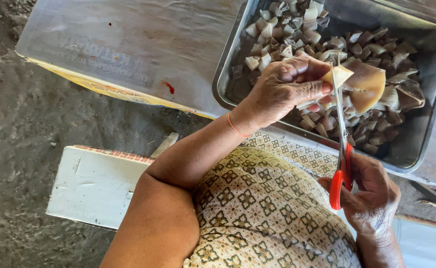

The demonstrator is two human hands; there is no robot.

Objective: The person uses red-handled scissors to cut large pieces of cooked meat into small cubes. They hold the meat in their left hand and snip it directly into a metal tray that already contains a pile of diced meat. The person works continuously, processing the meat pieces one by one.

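Mushroom (364, 84) pinched in left grip (287, 89), scissors (341, 144) gripped right (371, 196), over steel tray (426, 144), seemingly concrete floor (19, 119).

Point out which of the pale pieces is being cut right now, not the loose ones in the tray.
It is the big tan piece held up in the left hand, with the scissors blades across it. The other pieces lie small and loose in the metal tray.
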